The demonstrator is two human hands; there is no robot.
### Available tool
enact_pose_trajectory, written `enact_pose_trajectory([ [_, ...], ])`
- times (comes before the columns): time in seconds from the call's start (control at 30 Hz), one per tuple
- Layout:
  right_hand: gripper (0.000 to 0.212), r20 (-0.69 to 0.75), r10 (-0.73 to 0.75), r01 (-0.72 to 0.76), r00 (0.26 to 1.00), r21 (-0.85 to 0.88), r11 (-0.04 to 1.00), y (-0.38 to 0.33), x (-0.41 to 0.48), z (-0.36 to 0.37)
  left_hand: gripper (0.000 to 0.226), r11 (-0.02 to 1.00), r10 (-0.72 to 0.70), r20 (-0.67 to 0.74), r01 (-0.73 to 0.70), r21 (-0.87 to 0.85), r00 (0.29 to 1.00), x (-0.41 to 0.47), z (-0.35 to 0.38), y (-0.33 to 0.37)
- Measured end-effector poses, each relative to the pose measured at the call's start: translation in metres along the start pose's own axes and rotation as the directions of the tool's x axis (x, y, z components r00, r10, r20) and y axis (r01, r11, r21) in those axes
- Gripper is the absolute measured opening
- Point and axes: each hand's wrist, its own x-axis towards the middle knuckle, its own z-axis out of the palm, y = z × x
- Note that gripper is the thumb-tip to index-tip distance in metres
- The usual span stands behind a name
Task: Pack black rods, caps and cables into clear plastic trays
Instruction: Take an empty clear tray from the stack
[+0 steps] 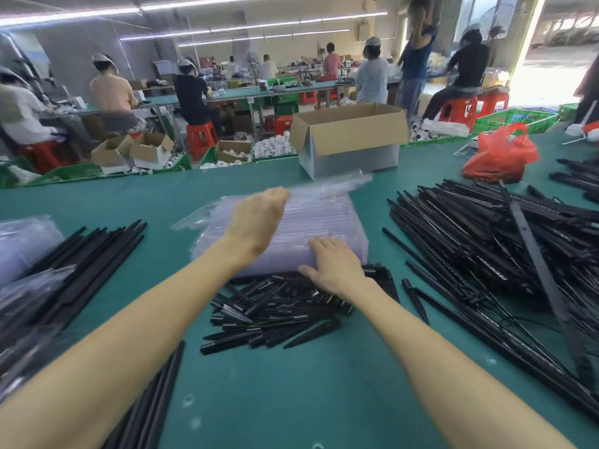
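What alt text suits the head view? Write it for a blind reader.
A person's left hand grips the top tray of a stack of clear plastic trays while the right hand rests flat on the stack. In front lie black caps, with black rods at both sides.

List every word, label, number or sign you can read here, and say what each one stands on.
No text can be read.
White paper notice in the far background: too blurred to read.
Blue board at upper left: too blurred.
Printed sheet beside the red plastic bag: too small.
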Motion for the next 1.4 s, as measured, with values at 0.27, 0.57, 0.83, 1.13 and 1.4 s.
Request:
enact_pose_trajectory([
  [0.27, 0.052, -0.152, -0.012, 0.076, 0.988, 0.421, 0.904, -0.006, -0.079, -0.016, 0.058, 0.992, 0.074, 0.172, -0.090, 0.088, 0.982, -0.109, -0.024, 0.048],
  [0.57, 0.069, -0.173, -0.069, 0.163, 0.983, 0.621, 0.767, -0.009, -0.262, -0.010, 0.058, 0.934, 0.228, 0.097, -0.246, 0.258, 0.969, -0.241, -0.088, 0.140],
  [0.83, 0.054, 0.066, -0.146, 0.069, 0.987, 0.649, 0.758, -0.010, -0.366, -0.013, 0.058, 0.977, 0.163, 0.241, -0.191, 0.097, 0.957, -0.339, -0.108, 0.194],
  [1.13, 0.023, 0.085, -0.015, -0.043, 0.996, 0.648, 0.760, -0.026, -0.397, -0.033, 0.072, 0.995, 0.100, 0.436, -0.087, -0.051, 0.894, -0.351, -0.090, 0.205],
  [1.4, 0.036, -0.143, 0.088, -0.023, 0.986, 0.403, 0.915, -0.022, -0.345, 0.000, 0.068, 0.917, 0.070, 0.574, 0.173, -0.359, 0.816, -0.336, -0.076, 0.196],
])
